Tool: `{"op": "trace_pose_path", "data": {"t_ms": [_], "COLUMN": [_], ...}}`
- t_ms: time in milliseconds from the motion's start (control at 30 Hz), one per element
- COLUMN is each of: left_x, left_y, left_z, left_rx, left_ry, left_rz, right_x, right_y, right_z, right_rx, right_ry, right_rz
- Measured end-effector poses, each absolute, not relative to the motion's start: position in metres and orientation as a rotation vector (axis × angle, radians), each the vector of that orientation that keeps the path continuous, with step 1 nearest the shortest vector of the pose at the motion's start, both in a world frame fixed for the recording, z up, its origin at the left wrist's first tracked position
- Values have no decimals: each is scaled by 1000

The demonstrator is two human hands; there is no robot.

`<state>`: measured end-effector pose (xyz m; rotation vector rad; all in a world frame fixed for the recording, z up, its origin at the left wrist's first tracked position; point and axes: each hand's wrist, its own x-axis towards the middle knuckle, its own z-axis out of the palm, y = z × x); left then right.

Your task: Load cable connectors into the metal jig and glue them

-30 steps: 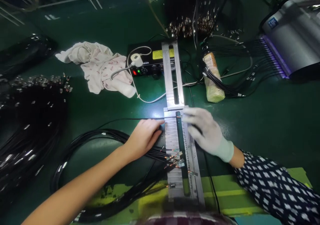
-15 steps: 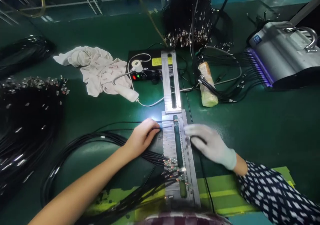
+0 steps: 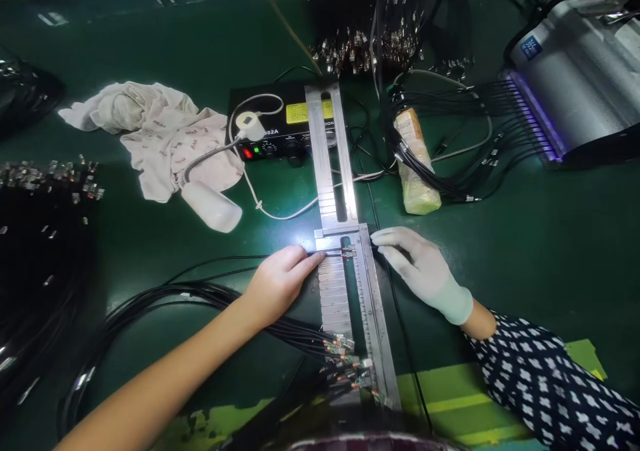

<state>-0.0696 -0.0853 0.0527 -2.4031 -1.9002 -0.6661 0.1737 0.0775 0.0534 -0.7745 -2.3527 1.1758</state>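
Observation:
My bare left hand [image 3: 283, 281] is closed at the left edge of a slotted metal fixture [image 3: 334, 291], pinching a thin black cable [image 3: 235, 257]. Two cable ends with small metal connectors [image 3: 349, 252] lie side by side across the upper part of the fixture's slot. My right hand [image 3: 417, 264], in a white glove, is at the fixture's right edge. Its fingers are stretched out with thumb and forefinger apart, and nothing shows between them. Lower on the fixture rests a bundle of cable ends with connectors [image 3: 340, 347], their black cables looping away to the left.
Behind the fixture stands a black control box [image 3: 285, 145]. A crumpled cloth [image 3: 165, 141] and a white bottle [image 3: 213, 207] lie left of it. At the right are a wrapped bottle [image 3: 417, 164] and a silver purple-lit machine [image 3: 580, 84]. More cable bundles [image 3: 45, 251] lie left.
My view has shifted slightly. The two connectors now lie level and close together in the slot. My right hand has come to rest at the fixture's edge, its fingers no longer blurred.

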Motion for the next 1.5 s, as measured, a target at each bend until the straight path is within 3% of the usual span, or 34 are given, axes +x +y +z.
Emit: {"op": "trace_pose_path", "data": {"t_ms": [333, 633, 867, 1067, 1167, 1300, 1500], "left_x": [-69, -60, -57, -55, -54, -54, -66], "left_y": [-84, -104, -136, -130, -113, -96, -86], "left_z": [50, 57, 92, 83, 78, 70, 62], "left_rx": [-2462, -2372, -2873, -2574, -2407, -2259, -2464], "left_ry": [-1892, -2072, -2531, -2752, -2761, -2668, -2133], "left_rz": [-820, -396, -611, -1297, -1437, -1357, -958], "right_x": [174, 171, 185, 182, 182, 182, 181], "right_y": [76, 76, 57, 60, 61, 60, 61], "right_z": [52, 53, 52, 55, 55, 54, 53], "right_rx": [-757, -712, -639, -688, -698, -706, -675], "right_ry": [-2424, -2421, -2451, -2442, -2449, -2453, -2418], "right_rz": [1141, 1079, 1052, 1070, 1086, 1114, 1131]}}
